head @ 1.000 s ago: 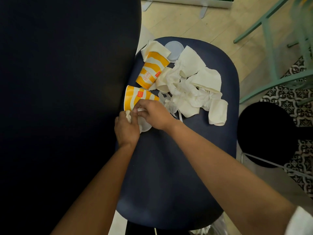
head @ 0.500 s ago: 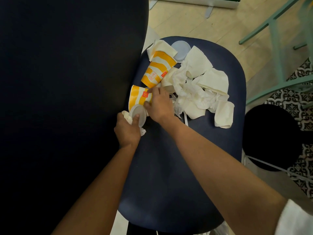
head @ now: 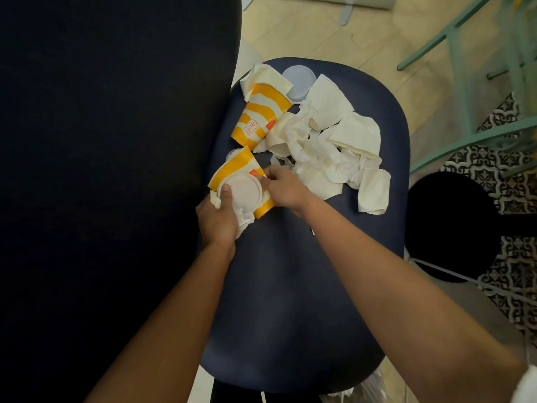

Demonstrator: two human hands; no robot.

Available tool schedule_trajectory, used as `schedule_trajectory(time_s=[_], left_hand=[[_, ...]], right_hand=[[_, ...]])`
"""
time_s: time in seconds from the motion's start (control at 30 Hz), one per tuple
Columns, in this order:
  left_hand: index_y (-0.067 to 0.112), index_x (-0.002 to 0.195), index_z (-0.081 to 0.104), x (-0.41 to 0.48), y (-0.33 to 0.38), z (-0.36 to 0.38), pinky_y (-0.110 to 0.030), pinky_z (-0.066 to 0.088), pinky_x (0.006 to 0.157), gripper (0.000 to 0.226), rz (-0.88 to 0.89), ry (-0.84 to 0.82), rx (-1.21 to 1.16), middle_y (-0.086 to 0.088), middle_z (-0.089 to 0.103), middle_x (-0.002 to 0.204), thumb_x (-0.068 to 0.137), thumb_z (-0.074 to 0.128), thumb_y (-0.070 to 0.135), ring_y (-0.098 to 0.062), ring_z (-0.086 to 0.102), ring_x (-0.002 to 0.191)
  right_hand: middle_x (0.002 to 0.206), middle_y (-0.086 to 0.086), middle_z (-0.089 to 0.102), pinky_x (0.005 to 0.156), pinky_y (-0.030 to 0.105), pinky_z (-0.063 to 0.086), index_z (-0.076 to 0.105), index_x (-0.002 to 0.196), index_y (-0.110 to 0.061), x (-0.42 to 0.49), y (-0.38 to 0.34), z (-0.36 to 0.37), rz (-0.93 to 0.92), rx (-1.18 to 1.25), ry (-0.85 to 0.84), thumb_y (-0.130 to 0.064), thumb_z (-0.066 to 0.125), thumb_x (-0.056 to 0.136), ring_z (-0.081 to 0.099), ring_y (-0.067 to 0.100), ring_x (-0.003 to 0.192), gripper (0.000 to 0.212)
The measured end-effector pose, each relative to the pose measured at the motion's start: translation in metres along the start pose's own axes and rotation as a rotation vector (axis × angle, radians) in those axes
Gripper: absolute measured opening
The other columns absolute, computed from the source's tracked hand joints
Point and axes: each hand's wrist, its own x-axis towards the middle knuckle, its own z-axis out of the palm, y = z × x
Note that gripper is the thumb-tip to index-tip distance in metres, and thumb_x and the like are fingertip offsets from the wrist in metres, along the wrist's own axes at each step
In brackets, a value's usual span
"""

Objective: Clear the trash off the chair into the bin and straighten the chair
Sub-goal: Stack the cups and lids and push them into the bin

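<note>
1. The navy chair seat point(head: 290, 301) fills the middle of the view, its near half bare and its far half littered with trash.
2. The left hand point(head: 216, 219) sits at the seat's left edge, fingers curled around a wad of crumpled white paper point(head: 245, 221), with the thumb pressed flat on a round white lid point(head: 242, 191).
3. The lid lies against the mouth of a yellow-and-white striped cup point(head: 232, 170), which lies on its side at the left edge of the seat.
4. The right hand point(head: 283, 187) is just right of that cup, its fingertips pressed together and pinching the cup's rim beside the lid.
5. A second striped cup point(head: 261, 114) lies on its side farther back, touching a folded napkin point(head: 267, 78) at the seat's far left.
6. A translucent round lid point(head: 299, 81) rests flat at the far edge, partly under the paper.
7. A heap of crumpled white napkins point(head: 328, 146) covers the far right part of the seat, touching the second cup.
8. A dark tabletop point(head: 101, 170) fills the left side, overlapping the seat's left edge.
9. A black round opening, seemingly the bin point(head: 450, 228), stands on the floor just right of the chair.
10. Mint-green chair legs point(head: 465, 82) stand at the far right on the floor.
</note>
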Motion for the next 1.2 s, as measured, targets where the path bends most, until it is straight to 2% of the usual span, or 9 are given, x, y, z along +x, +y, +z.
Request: schedule_trajectory(time_s=[0.1,0.27,0.37,0.5,0.63,0.77,0.87,1.0,1.2], left_hand=[[0.012,0.122,0.057,-0.004,0.004,0.006,-0.032,0.049,0.090,0.041,-0.045,-0.045,-0.092,-0.007,0.060,0.122,0.095,0.048,0.040,-0.023,0.058,0.111],[0.016,0.117,0.059,-0.010,0.012,0.015,-0.040,0.052,0.091,0.037,-0.079,-0.095,-0.185,-0.005,0.063,0.113,0.093,0.051,0.042,-0.023,0.061,0.106],[0.016,0.115,0.061,-0.011,0.015,0.019,-0.046,0.052,0.092,0.037,-0.060,-0.088,-0.184,-0.012,0.064,0.116,0.092,0.052,0.043,-0.029,0.062,0.106],[0.014,0.117,0.061,-0.012,0.016,0.020,-0.035,0.053,0.086,0.035,-0.017,-0.038,-0.186,-0.005,0.064,0.115,0.092,0.054,0.038,-0.019,0.062,0.103],[0.012,0.120,0.058,-0.013,0.016,0.017,-0.024,0.047,0.079,0.036,0.049,-0.019,-0.155,0.000,0.061,0.113,0.091,0.058,0.033,-0.012,0.057,0.097],[0.012,0.121,0.056,-0.008,0.017,0.015,-0.022,0.047,0.078,0.035,0.101,0.013,-0.158,0.003,0.058,0.109,0.091,0.058,0.031,-0.010,0.056,0.097],[0.011,0.120,0.054,-0.003,0.016,0.015,-0.023,0.048,0.078,0.036,0.135,0.010,-0.128,0.000,0.059,0.112,0.091,0.057,0.031,-0.013,0.057,0.098],[0.010,0.118,0.053,-0.002,0.013,0.017,-0.026,0.048,0.079,0.032,0.167,-0.004,-0.082,0.001,0.057,0.107,0.092,0.056,0.029,-0.014,0.056,0.098],[0.010,0.120,0.054,-0.003,0.010,0.019,-0.023,0.044,0.080,0.033,0.189,-0.048,-0.053,0.003,0.056,0.107,0.092,0.056,0.028,-0.011,0.054,0.097]], right_hand=[[0.081,0.003,0.051,0.072,0.036,0.049,0.050,0.089,-0.016,-0.009,0.003,-0.005,0.083,0.085,-0.077,-0.027,0.041,0.099,0.050,0.019,0.078,0.017],[0.121,0.012,0.057,0.074,0.038,0.058,0.053,0.121,-0.015,-0.020,0.006,-0.015,0.158,0.230,-0.088,-0.030,0.037,0.100,0.057,0.027,0.106,0.030],[0.112,0.010,0.056,0.063,0.035,0.059,0.056,0.115,-0.014,-0.026,0.006,-0.025,0.155,0.204,-0.097,-0.035,0.038,0.100,0.057,0.027,0.102,0.032],[0.083,0.007,0.058,0.074,0.041,0.053,0.062,0.097,-0.003,-0.024,0.004,-0.039,-0.127,-0.127,0.247,-0.024,0.045,0.096,0.060,0.027,0.080,0.026],[0.110,0.006,0.054,0.086,0.029,0.039,0.058,0.113,-0.011,-0.016,0.002,-0.053,-0.360,-0.474,0.515,-0.010,0.053,0.086,0.046,0.019,0.104,0.027],[0.146,0.008,0.032,0.103,0.038,0.027,0.040,0.138,-0.021,-0.006,0.002,-0.060,-0.352,-0.908,0.351,-0.007,0.062,0.079,0.026,0.028,0.136,0.065],[0.152,0.009,0.023,0.102,0.043,0.030,0.028,0.144,-0.021,0.001,0.002,-0.060,-0.309,-0.956,0.277,0.005,0.056,0.078,0.022,0.031,0.137,0.076],[0.137,0.013,0.036,0.084,0.040,0.043,0.036,0.136,-0.008,0.007,0.005,-0.057,-0.284,-0.952,0.280,0.016,0.053,0.075,0.038,0.031,0.119,0.068],[0.123,0.016,0.048,0.085,0.034,0.039,0.051,0.120,-0.003,0.011,0.013,-0.057,-0.292,-0.964,0.288,0.011,0.049,0.083,0.045,0.030,0.114,0.040]])
